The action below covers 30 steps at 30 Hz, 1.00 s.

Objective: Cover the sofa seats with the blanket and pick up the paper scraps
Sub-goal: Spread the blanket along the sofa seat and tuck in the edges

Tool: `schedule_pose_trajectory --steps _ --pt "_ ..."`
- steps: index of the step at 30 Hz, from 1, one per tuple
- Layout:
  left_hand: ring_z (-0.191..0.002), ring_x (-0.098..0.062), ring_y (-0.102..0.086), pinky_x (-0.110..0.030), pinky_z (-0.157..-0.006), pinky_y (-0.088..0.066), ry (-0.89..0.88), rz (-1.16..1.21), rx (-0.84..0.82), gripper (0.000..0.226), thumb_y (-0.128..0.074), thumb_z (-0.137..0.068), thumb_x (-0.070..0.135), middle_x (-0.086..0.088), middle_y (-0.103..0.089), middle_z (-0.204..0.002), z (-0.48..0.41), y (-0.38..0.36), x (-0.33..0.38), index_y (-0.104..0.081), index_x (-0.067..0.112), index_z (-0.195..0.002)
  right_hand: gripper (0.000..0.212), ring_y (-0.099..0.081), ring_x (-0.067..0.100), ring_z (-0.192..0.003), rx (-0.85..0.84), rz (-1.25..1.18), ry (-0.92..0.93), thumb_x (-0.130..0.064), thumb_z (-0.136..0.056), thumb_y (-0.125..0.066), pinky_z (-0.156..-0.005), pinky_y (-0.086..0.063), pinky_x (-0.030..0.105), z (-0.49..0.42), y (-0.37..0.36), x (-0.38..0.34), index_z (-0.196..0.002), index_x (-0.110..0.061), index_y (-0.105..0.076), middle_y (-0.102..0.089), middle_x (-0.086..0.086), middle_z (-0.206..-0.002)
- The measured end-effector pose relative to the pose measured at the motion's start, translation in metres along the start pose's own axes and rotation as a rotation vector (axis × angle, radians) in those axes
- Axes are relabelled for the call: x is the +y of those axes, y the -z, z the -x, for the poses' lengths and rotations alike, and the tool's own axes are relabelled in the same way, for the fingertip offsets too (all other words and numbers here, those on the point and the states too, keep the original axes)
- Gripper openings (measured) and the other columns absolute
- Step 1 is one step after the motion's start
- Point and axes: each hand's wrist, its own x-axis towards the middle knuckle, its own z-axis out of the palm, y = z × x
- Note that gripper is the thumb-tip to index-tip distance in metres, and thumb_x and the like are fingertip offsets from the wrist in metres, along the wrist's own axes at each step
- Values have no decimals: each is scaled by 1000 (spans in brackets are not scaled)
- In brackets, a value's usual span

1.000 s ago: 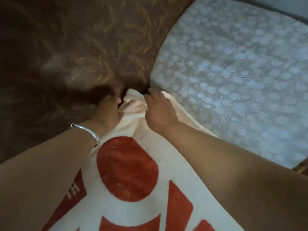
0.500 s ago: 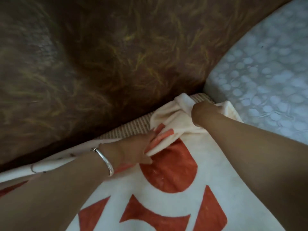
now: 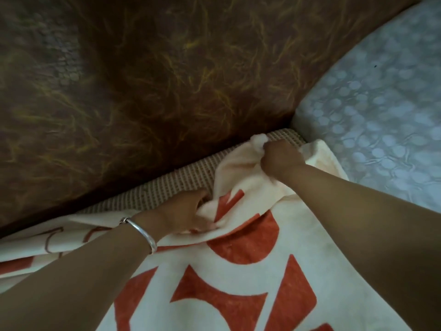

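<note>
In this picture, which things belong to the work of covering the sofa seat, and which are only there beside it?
Belongs to the work:
- blanket, cream with red shapes
- woven seat surface, partly uncovered
- left hand, holding a blanket fold
- right hand, closed on the blanket corner

Only there:
- brown sofa back
- pale blue patterned fabric
- silver bangle

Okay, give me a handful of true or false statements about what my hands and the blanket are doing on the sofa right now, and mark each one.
1. The right hand is bunching a corner of the blanket. True.
2. A silver bangle sits on the right wrist. False: it is on the left wrist.
3. The blanket fully hides the woven seat mat. False: a strip of mat shows along the brown backrest.
4. The left hand grips a blanket fold. True.
5. The blanket is plain blue. False: cream with red shapes.
</note>
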Motion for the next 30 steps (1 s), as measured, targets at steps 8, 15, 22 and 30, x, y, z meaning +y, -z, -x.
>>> schedule_pose_trajectory --steps 8,15,22,30 --pt "-104 -11 -55 -25 -93 -47 62 -75 -105 56 -66 -82 39 2 -57 -121 19 -8 0 -45 24 -132 51 -51 26 -122 -410 175 -102 -42 -96 -45 -98 -39 32 28 1 28 -131 -5 -50 -55 12 -131" --pt "-111 -7 -55 -29 -102 -43 22 -11 -407 48 -69 -77 33 15 -58 -121 35 -15 23 -52 35 -122 38 -50 25 -122 -354 -108 6 -18 -97 -45 -95 -38 27 44 -11 30 -133 -8 -51 -52 11 -136" --pt "-100 -17 -61 -33 -94 -50 135 250 -1028 33 -61 -84 -5 3 -66 -102 48 -27 41 -62 21 -105 30 -61 19 -93 -701 -68 -113 -24 -86 -56 -80 -45 26 80 0 87 -116 -19 -60 -61 2 -107" --pt "-106 -27 -65 -38 -83 -57 -141 869 -409 55 -75 -70 1 -10 -68 -116 15 21 76 -60 19 -121 25 -69 16 -68 -350 -1193 -362 -5 -92 -56 -67 -56 28 96 -5 136 -114 -14 -63 -70 5 -87"
